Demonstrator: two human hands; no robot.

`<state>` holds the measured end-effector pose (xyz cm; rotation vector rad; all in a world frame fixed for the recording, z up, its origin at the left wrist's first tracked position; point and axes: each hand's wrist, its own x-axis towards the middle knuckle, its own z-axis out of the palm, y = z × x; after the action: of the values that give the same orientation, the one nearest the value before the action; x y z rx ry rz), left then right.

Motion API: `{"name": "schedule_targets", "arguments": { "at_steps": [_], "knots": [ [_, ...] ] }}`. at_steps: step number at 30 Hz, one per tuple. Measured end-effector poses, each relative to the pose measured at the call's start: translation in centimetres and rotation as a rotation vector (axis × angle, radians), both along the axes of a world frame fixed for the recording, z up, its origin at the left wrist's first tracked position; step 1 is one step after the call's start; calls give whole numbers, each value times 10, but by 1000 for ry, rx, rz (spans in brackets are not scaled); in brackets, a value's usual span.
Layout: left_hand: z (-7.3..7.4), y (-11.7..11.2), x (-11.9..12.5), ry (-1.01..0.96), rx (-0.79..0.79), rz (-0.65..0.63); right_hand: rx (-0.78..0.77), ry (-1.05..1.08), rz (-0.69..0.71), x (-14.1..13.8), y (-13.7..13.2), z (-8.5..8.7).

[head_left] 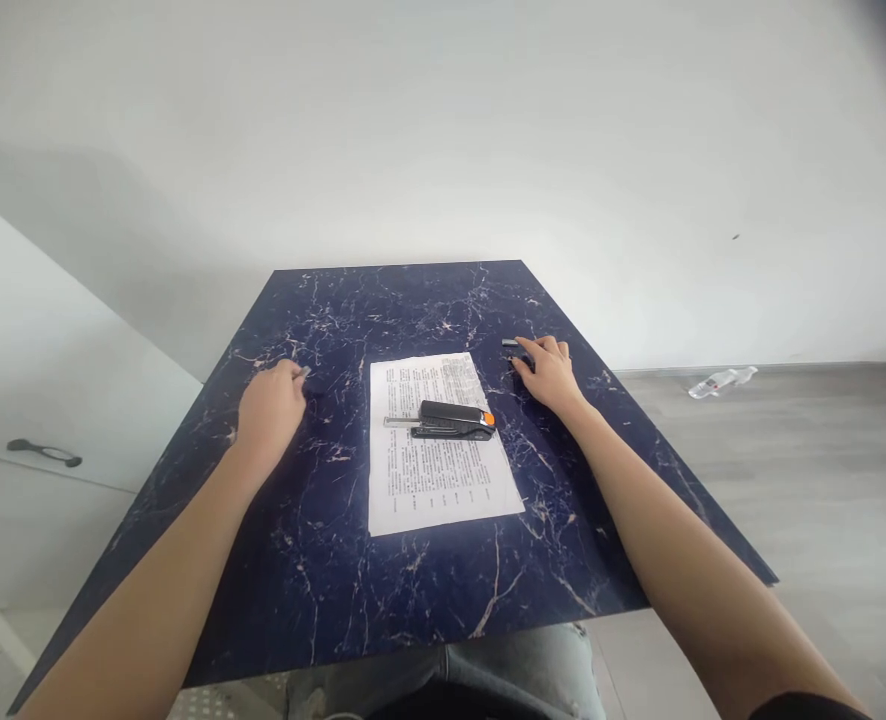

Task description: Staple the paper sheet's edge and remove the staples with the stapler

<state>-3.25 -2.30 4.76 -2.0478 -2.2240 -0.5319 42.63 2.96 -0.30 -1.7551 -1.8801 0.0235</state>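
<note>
My left hand (pixel 270 405) is closed in a pinch above the left half of the table. A small silvery piece (pixel 306 372), which looks like a strip of staples, pokes out from its fingertips. On the right, my right hand (pixel 552 375) rests with thumb and index finger apart. Its index fingertip is at the end of another small silvery strip (pixel 510 343) lying on the tabletop. Between the hands, a black stapler (pixel 454 420) with an orange end lies across a printed sheet of paper (pixel 443 500). A metal piece sticks out of the stapler's left end.
The dark blue marble-patterned table (pixel 323 580) stands against a white wall (pixel 443 130). A clear plastic bottle (pixel 722 381) lies on the grey floor to the right. White cabinet fronts with a dark handle (pixel 44 452) are at the left.
</note>
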Motion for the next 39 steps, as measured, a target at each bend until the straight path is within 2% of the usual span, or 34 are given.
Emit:
{"name": "schedule_targets", "arguments": {
  "at_steps": [2, 4, 6, 9, 11, 13, 18, 24, 29, 39],
  "knots": [
    [3, -7, 17, -169, 86, -151, 122, 74, 39, -11, -7, 12],
    [2, -15, 37, -303, 149, -339, 205, 172, 158, -27, -20, 27],
    [-2, -24, 55, -352, 158, -501, 158, 262, 385, -46, -36, 39],
    [-10, -35, 74, -445, 109, -630, 25, 288, 698, -71, -57, 47],
    [-14, -38, 80, -466, 85, -677, -22, 261, 819, -81, -66, 45],
    [-16, -39, 81, -443, 96, -729, -58, 214, 881, -85, -70, 42],
    [-21, -36, 80, -373, 241, -825, -124, 124, 873, -85, -71, 39],
    [-16, -37, 85, -455, 305, -816, -136, 93, 871, -86, -71, 37],
    [-17, -36, 86, -468, 281, -886, -141, 106, 878, -85, -69, 34],
    [-22, -30, 79, -490, 199, -927, -161, 102, 865, -84, -69, 34]
  ]
}}
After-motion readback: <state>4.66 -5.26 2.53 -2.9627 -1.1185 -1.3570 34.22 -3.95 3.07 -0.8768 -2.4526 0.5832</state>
